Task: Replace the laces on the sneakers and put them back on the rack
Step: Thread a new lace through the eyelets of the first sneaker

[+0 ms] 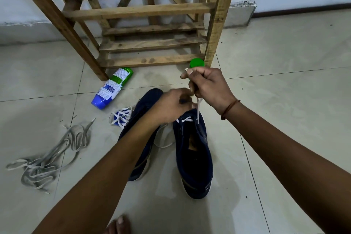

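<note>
Right hand (pixel 207 89): pinching the tip of the white lace (pixel 198 109) and holding it taut, up and toward the rack (pixel 140 11).
Left hand (pixel 171 106): curling its fingers at the eyelets just below the right hand. It is likely pinching the same lace, though blur is hiding the fingertips.
Laced sneaker (pixel 193 154): lying directly beneath both hands, with its first eyelets showing white crossings.
Axis: running straight away from the person, toe pointing rackward under the hands, heel trailing back between the forearms.
Nearer hand: the left is sitting closest to the next eyelets.
Second sneaker (pixel 140 138): lying under the left forearm, roughly parallel.
Grey laces (pixel 47 157): lying well outside the left arm.
</note>
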